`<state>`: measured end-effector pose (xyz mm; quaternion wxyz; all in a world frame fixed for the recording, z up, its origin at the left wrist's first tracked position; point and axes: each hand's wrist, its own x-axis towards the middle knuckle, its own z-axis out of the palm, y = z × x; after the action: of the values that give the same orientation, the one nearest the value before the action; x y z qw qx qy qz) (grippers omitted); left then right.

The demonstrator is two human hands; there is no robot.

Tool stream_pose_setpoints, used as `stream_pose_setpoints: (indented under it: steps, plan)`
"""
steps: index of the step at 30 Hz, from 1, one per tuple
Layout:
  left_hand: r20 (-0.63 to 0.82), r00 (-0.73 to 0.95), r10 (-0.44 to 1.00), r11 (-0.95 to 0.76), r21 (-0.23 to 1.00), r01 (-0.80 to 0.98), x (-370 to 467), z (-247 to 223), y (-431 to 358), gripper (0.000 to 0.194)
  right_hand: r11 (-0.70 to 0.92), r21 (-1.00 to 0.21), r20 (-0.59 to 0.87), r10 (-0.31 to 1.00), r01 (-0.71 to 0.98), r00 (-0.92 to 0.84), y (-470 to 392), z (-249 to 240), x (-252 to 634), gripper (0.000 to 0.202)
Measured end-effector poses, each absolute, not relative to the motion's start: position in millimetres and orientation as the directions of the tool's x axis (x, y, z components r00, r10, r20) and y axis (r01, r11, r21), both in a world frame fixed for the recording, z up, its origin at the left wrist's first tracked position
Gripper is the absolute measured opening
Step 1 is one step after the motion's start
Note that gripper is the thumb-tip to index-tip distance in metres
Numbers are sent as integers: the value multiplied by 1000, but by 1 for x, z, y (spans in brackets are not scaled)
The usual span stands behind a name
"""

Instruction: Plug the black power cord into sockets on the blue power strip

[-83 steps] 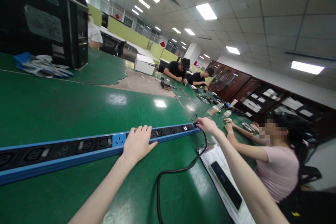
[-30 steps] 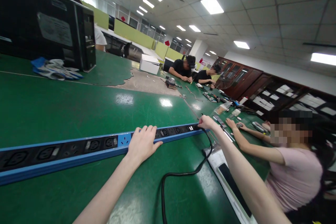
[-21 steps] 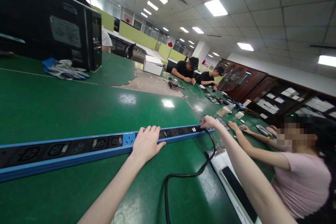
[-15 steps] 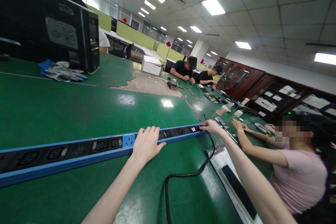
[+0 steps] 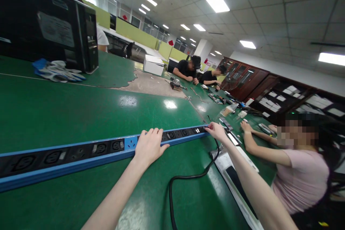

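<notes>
A long blue-and-black power strip (image 5: pixel 106 147) lies slantwise across the green table, lined with several sockets. My left hand (image 5: pixel 149 145) rests over its middle, fingers across the top and thumb on the near side, gripping it. At the far right end of the strip, my right hand (image 5: pixel 215 131) has its fingers pinched together on the end piece; the fingertips' exact hold is partly hidden. From under that hand a thick black cable (image 5: pixel 194 177) runs down and curves towards me over the table.
A clipboard with papers (image 5: pixel 219 161) and a dark flat device lie under my right forearm. A black computer case (image 5: pixel 48 25) and gloves (image 5: pixel 58 72) are at the left. Further back sit a white box (image 5: pixel 153 65) and a tape measure (image 5: pixel 175 84). A co-worker (image 5: pixel 299 172) works close on the right.
The view has shifted slightly. Both hands keep their places on the power strip. The co-worker's arms at the right have moved a little, and a white flat object now shows beside my right forearm.
</notes>
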<state>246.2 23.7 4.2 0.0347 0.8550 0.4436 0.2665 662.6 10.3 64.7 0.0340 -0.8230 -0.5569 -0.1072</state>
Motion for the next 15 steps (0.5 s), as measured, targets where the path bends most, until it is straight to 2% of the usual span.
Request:
stream_pose_setpoints:
  steps: [3, 9, 15]
  plan:
    - [425, 467, 775, -606, 294, 739, 246, 5, 24, 60, -397, 32, 313, 875, 917, 368, -6, 51, 653, 28]
    - [418, 462, 782, -600, 307, 739, 245, 7, 24, 60, -423, 19, 410, 830, 906, 378, -17, 35, 638, 28]
    - [415, 465, 782, -601, 305, 739, 245, 7, 25, 60, -450, 25, 413, 818, 893, 401, -16, 30, 639, 34]
